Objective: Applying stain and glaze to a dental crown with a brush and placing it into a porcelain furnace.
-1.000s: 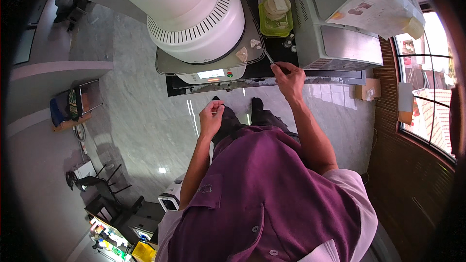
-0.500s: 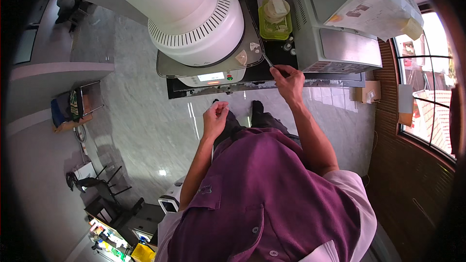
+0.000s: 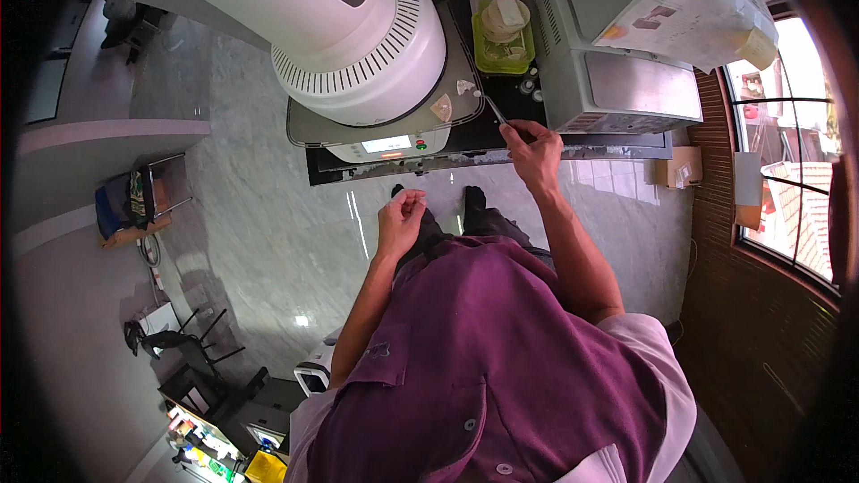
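Note:
My right hand (image 3: 535, 150) pinches thin metal tweezers (image 3: 495, 110), which slant up and left to the edge of a grey tray (image 3: 310, 131). At their tip is a small white bit (image 3: 478, 94); whether they grip it, I cannot tell. Close by on the tray lie a white jagged piece (image 3: 464, 87) and a larger pale pinkish wedge (image 3: 441, 107). My left hand (image 3: 401, 222) hovers over the floor in front of the counter, fingertips pressed together; what they hold, if anything, is too small to make out.
A large white rounded machine (image 3: 358, 72) with a lit display rises above the tray. Right of it, a yellow-green basket (image 3: 504, 61) carries pale round pieces. Small jars (image 3: 528, 87) stand beside a grey box-shaped appliance (image 3: 626, 89). A cardboard box (image 3: 684, 167) sits at right.
The tip of the tweezers has shifted slightly up and left, and the small white bit now shows at it, a little apart from the jagged piece. My left hand has barely moved.

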Demonstrator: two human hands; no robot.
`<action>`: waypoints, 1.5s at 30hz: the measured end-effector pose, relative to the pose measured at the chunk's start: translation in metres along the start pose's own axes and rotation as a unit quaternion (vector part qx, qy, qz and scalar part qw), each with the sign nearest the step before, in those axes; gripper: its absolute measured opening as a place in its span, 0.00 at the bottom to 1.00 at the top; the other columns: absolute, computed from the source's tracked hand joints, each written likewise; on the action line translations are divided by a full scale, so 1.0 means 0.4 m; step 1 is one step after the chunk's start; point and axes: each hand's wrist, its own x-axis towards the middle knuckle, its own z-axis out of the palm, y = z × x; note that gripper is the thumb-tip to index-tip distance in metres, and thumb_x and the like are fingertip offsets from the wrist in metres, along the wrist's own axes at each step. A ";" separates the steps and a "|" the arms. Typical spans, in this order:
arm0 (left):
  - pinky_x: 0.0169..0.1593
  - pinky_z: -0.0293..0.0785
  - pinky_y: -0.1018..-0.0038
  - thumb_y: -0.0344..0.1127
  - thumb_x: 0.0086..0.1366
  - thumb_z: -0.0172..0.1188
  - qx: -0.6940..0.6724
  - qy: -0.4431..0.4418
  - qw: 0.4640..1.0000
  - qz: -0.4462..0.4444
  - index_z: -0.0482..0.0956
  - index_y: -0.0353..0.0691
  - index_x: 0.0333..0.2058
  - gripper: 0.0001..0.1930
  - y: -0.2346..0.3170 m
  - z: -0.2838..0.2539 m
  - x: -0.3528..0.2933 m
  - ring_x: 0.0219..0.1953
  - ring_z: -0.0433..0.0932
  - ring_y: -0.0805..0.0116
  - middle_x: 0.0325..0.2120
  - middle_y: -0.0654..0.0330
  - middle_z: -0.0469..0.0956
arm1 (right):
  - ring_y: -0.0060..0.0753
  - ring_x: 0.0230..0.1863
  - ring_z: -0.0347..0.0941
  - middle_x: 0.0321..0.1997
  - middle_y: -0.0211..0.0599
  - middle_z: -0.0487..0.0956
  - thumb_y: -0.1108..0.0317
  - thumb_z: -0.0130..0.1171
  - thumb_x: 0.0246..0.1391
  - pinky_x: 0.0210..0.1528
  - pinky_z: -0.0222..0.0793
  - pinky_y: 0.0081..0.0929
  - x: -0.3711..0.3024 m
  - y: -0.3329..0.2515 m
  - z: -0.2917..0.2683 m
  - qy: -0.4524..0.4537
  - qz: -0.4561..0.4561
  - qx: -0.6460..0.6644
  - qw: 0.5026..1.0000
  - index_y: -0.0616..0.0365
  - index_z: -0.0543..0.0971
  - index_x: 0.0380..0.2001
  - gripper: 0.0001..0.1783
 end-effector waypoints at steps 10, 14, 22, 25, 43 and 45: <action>0.41 0.75 0.78 0.30 0.66 0.60 0.004 0.009 1.000 0.000 0.81 0.35 0.45 0.10 0.000 -0.002 -0.009 0.34 0.79 0.77 0.34 0.62 0.83 | 0.20 0.26 0.76 0.26 0.37 0.84 0.64 0.70 0.49 0.32 0.73 0.23 -0.022 -0.018 0.001 -0.035 -0.007 -0.021 0.999 0.65 0.86 0.35 0.14; 0.41 0.75 0.78 0.30 0.66 0.60 -0.004 0.014 1.000 -0.003 0.81 0.35 0.44 0.10 -0.003 -0.001 -0.014 0.34 0.79 0.77 0.33 0.62 0.83 | 0.21 0.26 0.76 0.26 0.38 0.84 0.64 0.69 0.50 0.32 0.73 0.22 -0.013 0.006 0.009 -0.028 -0.021 -0.011 0.999 0.65 0.86 0.35 0.14; 0.41 0.75 0.78 0.31 0.66 0.60 0.001 0.012 1.000 0.008 0.80 0.35 0.45 0.10 -0.020 0.005 -0.011 0.34 0.78 0.77 0.33 0.62 0.83 | 0.19 0.25 0.75 0.25 0.36 0.83 0.65 0.69 0.51 0.30 0.71 0.22 -0.022 -0.009 0.006 -0.038 -0.027 -0.014 0.999 0.67 0.85 0.36 0.15; 0.41 0.75 0.78 0.31 0.67 0.60 -0.003 0.011 1.000 0.010 0.80 0.34 0.45 0.10 -0.012 0.006 -0.012 0.34 0.78 0.77 0.33 0.62 0.82 | 0.19 0.25 0.74 0.25 0.35 0.83 0.65 0.69 0.51 0.30 0.71 0.21 -0.016 -0.014 -0.007 -0.023 0.032 0.017 0.999 0.66 0.85 0.35 0.14; 0.42 0.76 0.77 0.29 0.67 0.59 0.003 0.008 1.000 0.012 0.80 0.35 0.45 0.10 -0.012 0.005 0.006 0.35 0.79 0.76 0.34 0.61 0.82 | 0.16 0.23 0.71 0.22 0.31 0.81 0.64 0.69 0.50 0.28 0.68 0.21 -0.016 0.004 0.012 -0.028 -0.010 0.043 0.999 0.66 0.85 0.34 0.14; 0.42 0.76 0.77 0.29 0.67 0.59 -0.001 0.009 1.000 0.014 0.80 0.35 0.45 0.10 -0.022 0.008 0.009 0.35 0.79 0.76 0.34 0.61 0.82 | 0.16 0.23 0.71 0.22 0.31 0.81 0.64 0.69 0.50 0.28 0.68 0.21 -0.014 0.003 0.009 -0.024 -0.004 0.043 0.999 0.67 0.85 0.34 0.14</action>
